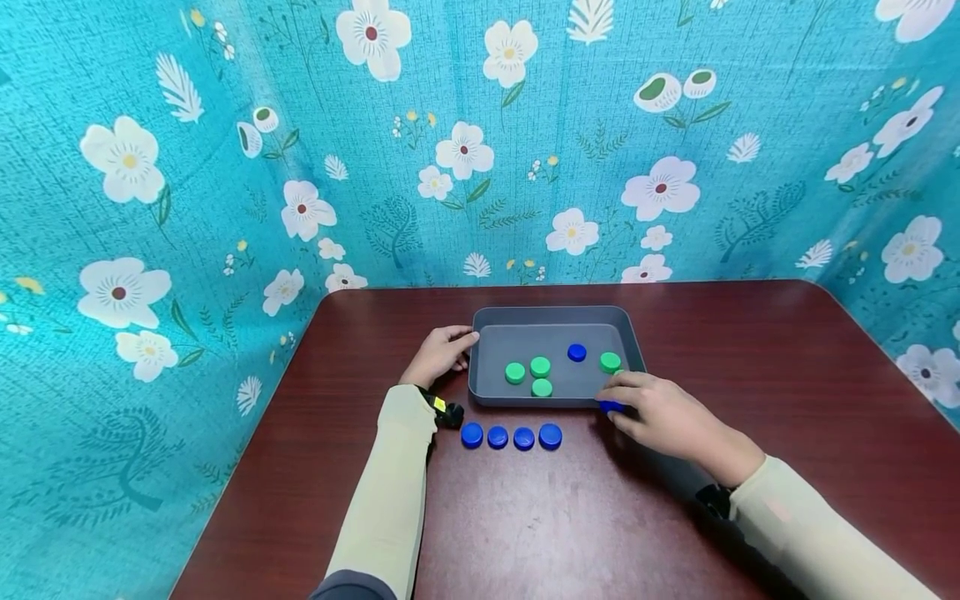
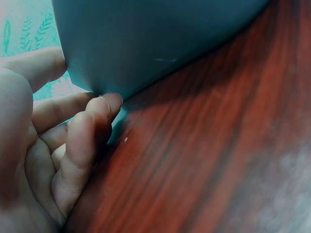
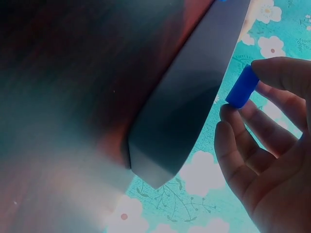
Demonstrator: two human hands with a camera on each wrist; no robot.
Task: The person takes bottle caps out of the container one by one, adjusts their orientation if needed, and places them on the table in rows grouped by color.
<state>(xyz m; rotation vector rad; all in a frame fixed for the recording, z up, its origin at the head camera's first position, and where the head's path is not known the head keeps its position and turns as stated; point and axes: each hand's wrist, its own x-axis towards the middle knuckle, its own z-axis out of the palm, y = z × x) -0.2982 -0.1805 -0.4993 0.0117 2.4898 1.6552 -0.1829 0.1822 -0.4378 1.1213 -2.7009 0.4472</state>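
Observation:
In the head view a grey tray lies on the table with several green bottle caps and one blue bottle cap inside. My left hand holds the tray's left side, one fingertip at the rim and other fingers curled low by the outer wall. At the tray's near right corner, my right hand pinches another blue bottle cap between thumb and fingertips. The right wrist view shows this cap level with the rim, just outside the tray wall. The right fingers partly cover a green cap.
Several blue bottle caps stand in a row on the brown table, in front of the tray. A blue flowered curtain hangs behind and beside the table. Black straps with small devices sit on both wrists.

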